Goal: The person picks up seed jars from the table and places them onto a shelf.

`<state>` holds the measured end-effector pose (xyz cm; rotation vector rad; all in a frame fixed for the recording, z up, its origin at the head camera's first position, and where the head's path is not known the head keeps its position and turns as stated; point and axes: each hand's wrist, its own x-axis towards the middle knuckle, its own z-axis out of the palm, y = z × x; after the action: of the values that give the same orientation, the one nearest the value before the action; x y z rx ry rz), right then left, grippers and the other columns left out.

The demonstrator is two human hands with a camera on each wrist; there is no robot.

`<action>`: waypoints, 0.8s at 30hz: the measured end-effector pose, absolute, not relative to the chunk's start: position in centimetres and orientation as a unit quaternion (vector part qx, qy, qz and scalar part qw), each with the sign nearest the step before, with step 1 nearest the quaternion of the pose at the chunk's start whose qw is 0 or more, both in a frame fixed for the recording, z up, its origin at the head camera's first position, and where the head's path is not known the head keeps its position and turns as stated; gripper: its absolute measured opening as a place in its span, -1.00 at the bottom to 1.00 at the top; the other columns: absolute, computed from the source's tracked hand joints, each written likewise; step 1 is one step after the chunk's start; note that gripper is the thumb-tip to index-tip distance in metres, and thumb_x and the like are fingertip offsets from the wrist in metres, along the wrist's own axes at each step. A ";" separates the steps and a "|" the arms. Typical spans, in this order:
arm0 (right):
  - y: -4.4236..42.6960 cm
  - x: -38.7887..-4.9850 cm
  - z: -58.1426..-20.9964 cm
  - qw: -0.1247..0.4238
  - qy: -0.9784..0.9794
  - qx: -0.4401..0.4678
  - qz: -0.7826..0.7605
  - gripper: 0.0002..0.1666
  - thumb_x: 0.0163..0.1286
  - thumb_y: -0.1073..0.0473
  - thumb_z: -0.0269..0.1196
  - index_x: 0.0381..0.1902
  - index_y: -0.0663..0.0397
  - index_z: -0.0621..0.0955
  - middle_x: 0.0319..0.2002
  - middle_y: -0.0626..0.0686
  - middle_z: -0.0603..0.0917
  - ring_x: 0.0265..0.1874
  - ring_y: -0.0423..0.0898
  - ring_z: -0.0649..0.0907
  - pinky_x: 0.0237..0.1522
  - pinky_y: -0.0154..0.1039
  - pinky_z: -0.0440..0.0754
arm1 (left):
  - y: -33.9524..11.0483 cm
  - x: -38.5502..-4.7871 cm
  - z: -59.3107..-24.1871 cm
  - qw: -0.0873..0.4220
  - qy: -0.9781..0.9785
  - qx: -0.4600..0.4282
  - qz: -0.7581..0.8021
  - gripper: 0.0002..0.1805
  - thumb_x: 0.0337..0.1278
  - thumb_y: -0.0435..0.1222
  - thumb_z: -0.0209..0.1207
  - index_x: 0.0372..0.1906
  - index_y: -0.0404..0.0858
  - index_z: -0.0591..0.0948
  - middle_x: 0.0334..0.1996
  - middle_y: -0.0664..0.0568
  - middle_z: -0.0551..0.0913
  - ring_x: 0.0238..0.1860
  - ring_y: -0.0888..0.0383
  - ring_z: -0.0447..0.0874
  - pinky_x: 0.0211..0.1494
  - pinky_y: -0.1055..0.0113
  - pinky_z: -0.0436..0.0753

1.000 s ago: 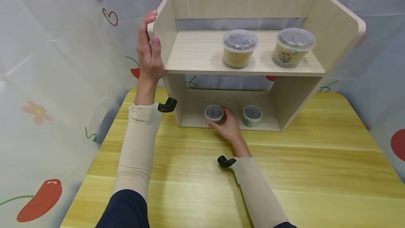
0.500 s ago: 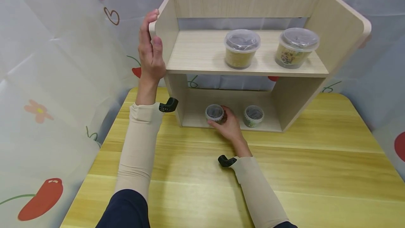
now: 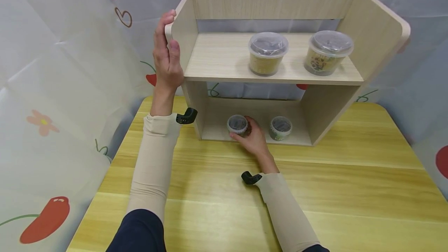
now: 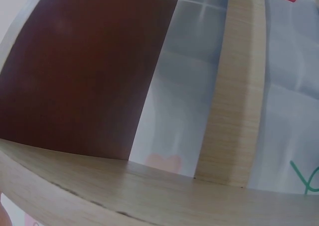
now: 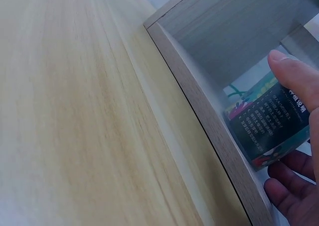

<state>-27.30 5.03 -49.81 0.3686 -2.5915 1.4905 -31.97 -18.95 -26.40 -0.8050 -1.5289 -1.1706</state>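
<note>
A two-tier pale wooden shelf (image 3: 210, 57) stands on the table. My left hand (image 3: 168, 57) rests flat along the outside of its left side panel, fingers fairly straight and fingertips at the upper front edge. On the bottom tier, my right hand (image 3: 252, 138) holds a small lidded tub (image 3: 237, 124), thumb at the front and fingers round the right side. Seen from the right wrist, this tub (image 5: 269, 121) has a dark printed label and sits by the front edge of the tier. A second small lidded tub (image 3: 280, 128) with green on its side stands to the right.
Two larger clear-lidded tubs stand on the upper tier, one tub (image 3: 268, 53) near the middle and another tub (image 3: 328, 53) near the right panel. The yellow wooden table (image 3: 217, 205) extends in front. A printed cloth (image 3: 70, 69) hangs behind and at the sides.
The view shifts slightly between the first two frames. Both hands keep their places, and the tubs have not visibly moved.
</note>
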 end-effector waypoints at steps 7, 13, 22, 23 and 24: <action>5.5 -26.9 -49.7 0.076 -0.857 0.116 0.497 0.04 0.03 -0.06 0.54 0.39 0.20 0.36 0.00 0.24 0.61 -0.10 0.12 0.63 -0.05 0.03 0.58 | -18.9 -31.8 -26.4 0.504 -0.638 -0.329 -0.480 -0.43 0.14 -0.32 -0.18 0.17 -0.68 0.23 0.26 -0.44 0.34 0.32 0.11 0.33 0.36 0.12 0.35; 6.0 -26.2 -49.7 0.066 -0.858 0.110 0.498 0.07 0.07 -0.10 0.51 0.43 0.18 0.30 -0.02 0.23 0.59 -0.02 0.14 0.59 0.02 0.08 0.53 | -18.7 -31.2 -26.0 0.515 -0.657 -0.316 -0.452 -0.45 0.15 -0.36 -0.20 0.19 -0.67 0.27 0.26 -0.44 0.36 0.35 0.14 0.30 0.40 0.14 0.26; 6.7 -25.0 -50.0 0.072 -0.859 0.114 0.494 0.04 0.10 -0.06 0.50 0.42 0.23 0.30 -0.02 0.25 0.57 -0.08 0.15 0.58 -0.01 0.05 0.55 | -19.0 -30.8 -26.2 0.516 -0.695 -0.281 -0.415 -0.46 0.23 -0.37 -0.18 0.26 -0.59 0.30 0.32 -0.31 0.39 0.32 0.20 0.29 0.35 0.24 0.25; 6.8 -24.9 -50.0 0.070 -0.859 0.115 0.494 0.04 0.11 -0.06 0.49 0.42 0.24 0.30 -0.02 0.25 0.57 -0.07 0.15 0.58 0.01 0.05 0.55 | -19.1 -30.8 -26.3 0.515 -0.698 -0.277 -0.413 -0.46 0.24 -0.35 -0.17 0.28 -0.57 0.31 0.33 -0.27 0.40 0.32 0.19 0.29 0.35 0.24 0.25; 6.9 -24.7 -50.0 0.069 -0.861 0.117 0.491 0.03 0.13 -0.06 0.48 0.43 0.24 0.29 -0.01 0.25 0.56 -0.07 0.15 0.58 0.02 0.05 0.54 | -19.2 -30.8 -26.3 0.514 -0.701 -0.274 -0.410 -0.45 0.26 -0.34 -0.17 0.29 -0.55 0.30 0.34 -0.24 0.39 0.31 0.19 0.29 0.35 0.25 0.25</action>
<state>-24.71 6.87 -49.99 0.3524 -2.5907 1.4777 -30.84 -19.19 -26.30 -0.6592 -1.6857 -0.9859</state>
